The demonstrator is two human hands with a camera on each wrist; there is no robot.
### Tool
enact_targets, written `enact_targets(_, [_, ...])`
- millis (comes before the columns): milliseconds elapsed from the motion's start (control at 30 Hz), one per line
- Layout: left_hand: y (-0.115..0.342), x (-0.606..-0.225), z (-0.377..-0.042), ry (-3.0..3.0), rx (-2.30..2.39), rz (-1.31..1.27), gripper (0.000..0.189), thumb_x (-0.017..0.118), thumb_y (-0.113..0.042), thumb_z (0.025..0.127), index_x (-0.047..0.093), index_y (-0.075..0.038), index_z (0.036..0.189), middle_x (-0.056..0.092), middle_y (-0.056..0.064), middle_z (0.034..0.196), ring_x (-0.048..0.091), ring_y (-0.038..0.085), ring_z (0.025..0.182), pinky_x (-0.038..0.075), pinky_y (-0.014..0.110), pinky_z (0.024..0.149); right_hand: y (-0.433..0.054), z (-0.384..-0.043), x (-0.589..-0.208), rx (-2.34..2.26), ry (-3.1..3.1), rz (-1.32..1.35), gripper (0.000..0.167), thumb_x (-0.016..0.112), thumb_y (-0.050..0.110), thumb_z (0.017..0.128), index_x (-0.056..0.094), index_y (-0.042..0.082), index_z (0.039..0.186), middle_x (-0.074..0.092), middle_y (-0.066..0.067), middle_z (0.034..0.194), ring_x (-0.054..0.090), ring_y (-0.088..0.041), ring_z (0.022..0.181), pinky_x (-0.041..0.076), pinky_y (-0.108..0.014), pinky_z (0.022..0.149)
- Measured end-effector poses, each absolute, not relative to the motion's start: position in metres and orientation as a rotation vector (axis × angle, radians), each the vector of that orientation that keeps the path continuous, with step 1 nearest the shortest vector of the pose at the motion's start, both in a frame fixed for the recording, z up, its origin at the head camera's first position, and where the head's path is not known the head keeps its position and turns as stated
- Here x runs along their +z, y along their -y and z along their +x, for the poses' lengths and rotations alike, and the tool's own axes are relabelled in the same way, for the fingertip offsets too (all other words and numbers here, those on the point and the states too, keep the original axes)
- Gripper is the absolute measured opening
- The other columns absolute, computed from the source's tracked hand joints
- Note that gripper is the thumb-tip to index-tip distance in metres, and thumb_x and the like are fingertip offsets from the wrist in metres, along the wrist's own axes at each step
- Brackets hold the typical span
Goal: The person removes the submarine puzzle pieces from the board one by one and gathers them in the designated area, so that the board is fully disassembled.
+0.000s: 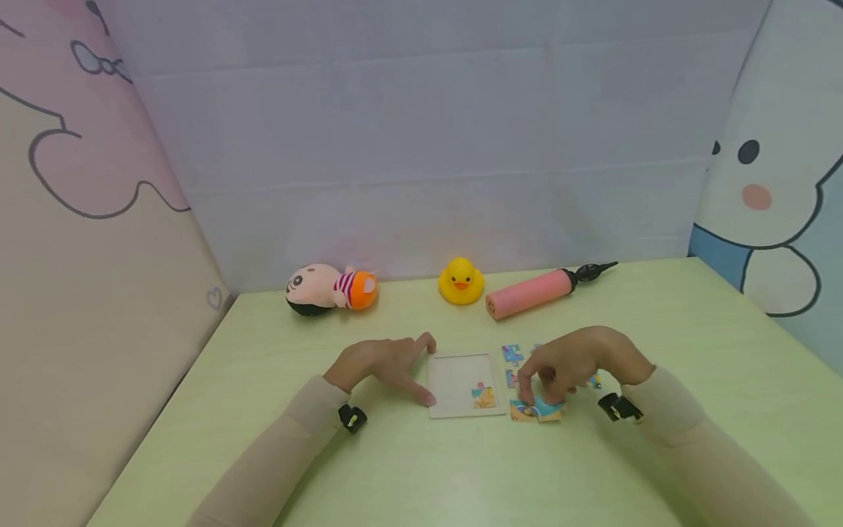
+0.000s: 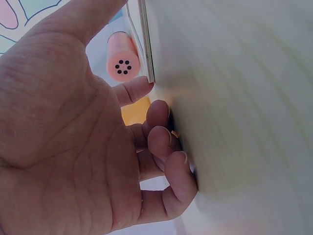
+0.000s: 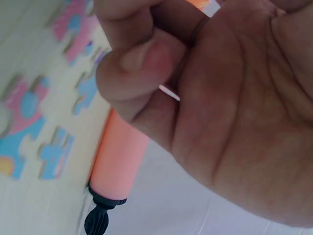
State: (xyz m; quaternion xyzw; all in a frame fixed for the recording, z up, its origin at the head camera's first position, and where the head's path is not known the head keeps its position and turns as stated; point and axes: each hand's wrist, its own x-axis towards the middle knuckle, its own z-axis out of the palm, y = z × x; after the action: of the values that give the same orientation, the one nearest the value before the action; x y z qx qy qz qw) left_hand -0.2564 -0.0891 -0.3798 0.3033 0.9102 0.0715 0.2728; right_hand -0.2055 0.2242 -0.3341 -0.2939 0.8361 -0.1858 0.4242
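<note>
My left hand (image 1: pixel 395 364) is at the left side of a shallow puzzle tray (image 1: pixel 453 380), its thumb and index finger spread along that edge. In the left wrist view the other fingers (image 2: pixel 161 117) bend loosely down to the table. One joined puzzle piece (image 1: pixel 484 397) lies in the tray's lower right. Just right of the tray, my right hand (image 1: pixel 566 366) reaches down with bent fingers over loose pieces. Its index fingertip and thumb come down at a tan-and-blue puzzle piece (image 1: pixel 522 412) in the nearest row; whether they pinch it I cannot tell.
More puzzle pieces (image 1: pixel 512 354) lie under and around the right hand, some hidden by it. Along the back wall are a plush doll (image 1: pixel 332 289), a yellow rubber duck (image 1: pixel 461 282) and a pink hand pump (image 1: pixel 533 293) with a black nozzle.
</note>
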Motion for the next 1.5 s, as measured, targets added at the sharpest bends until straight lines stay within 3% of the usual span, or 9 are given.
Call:
enact_targets(700, [0.091, -0.381, -0.257, -2.458, 0.206, 0.818, 0.085, 0.077, -0.063, 0.077, 0.032, -0.025, 0.138, 0.054, 0.001, 0.112, 0.054, 0.019, 0.101, 0.043, 0.040, 0.093, -0.229, -0.192, -0.334, -0.383, -2.250, -0.580, 0.038, 0.063, -0.005, 0.085, 0.067, 0.031, 0.097, 0.045, 0.004, 0.074, 0.037, -0.011, 0.053, 0.031, -0.028, 0.054])
enact_targets(833, [0.090, -0.381, -0.256, -2.458, 0.199, 0.819, 0.085, 0.077, -0.063, 0.077, 0.032, -0.026, 0.138, 0.054, 0.001, 0.112, 0.055, 0.019, 0.100, 0.044, 0.040, 0.092, -0.229, -0.189, -0.331, -0.371, -2.266, -0.559, 0.040, 0.062, -0.007, 0.085, 0.067, 0.031, 0.097, 0.049, 0.001, 0.079, 0.040, -0.013, 0.052, 0.033, -0.028, 0.054])
enact_targets(1033, [0.089, -0.380, -0.256, -2.453, 0.203, 0.811, 0.084, 0.078, -0.062, 0.077, 0.031, -0.026, 0.137, 0.054, 0.001, 0.110, 0.055, 0.019, 0.099, 0.044, 0.040, 0.091, -0.230, -0.188, -0.328, -0.370, -2.273, -0.494, 0.040, 0.061, -0.006, 0.086, 0.067, 0.031, 0.098, 0.053, -0.003, 0.089, 0.038, -0.013, 0.048, 0.027, -0.026, 0.049])
enact_targets(1133, [0.089, -0.380, -0.255, -2.452, 0.203, 0.801, 0.084, 0.078, -0.062, 0.077, 0.031, -0.026, 0.137, 0.054, 0.001, 0.109, 0.055, 0.019, 0.099, 0.044, 0.040, 0.091, -0.229, -0.190, -0.329, -0.389, -2.272, -0.506, 0.036, 0.060, -0.003, 0.090, 0.065, 0.031, 0.100, 0.049, -0.001, 0.080, 0.036, -0.013, 0.047, 0.026, -0.026, 0.048])
enact_targets(1300, [0.089, -0.380, -0.255, -2.454, 0.213, 0.816, 0.084, 0.078, -0.061, 0.077, 0.032, -0.025, 0.137, 0.054, 0.001, 0.107, 0.055, 0.019, 0.098, 0.044, 0.040, 0.090, -0.223, -0.194, -0.334, -0.432, -2.296, -0.683, 0.018, 0.060, 0.009, 0.098, 0.060, 0.026, 0.102, 0.043, 0.004, 0.064, 0.036, -0.011, 0.045, 0.034, -0.026, 0.051])
enact_targets(1500, [0.089, -0.381, -0.255, -2.451, 0.232, 0.820, 0.084, 0.079, -0.060, 0.077, 0.032, -0.023, 0.137, 0.053, 0.001, 0.107, 0.054, 0.019, 0.099, 0.043, 0.040, 0.090, -0.213, -0.197, -0.344, -0.493, -2.398, -0.952, 0.008, 0.064, 0.014, 0.097, 0.058, 0.019, 0.098, 0.053, 0.007, 0.072, 0.045, -0.006, 0.055, 0.039, -0.024, 0.058])
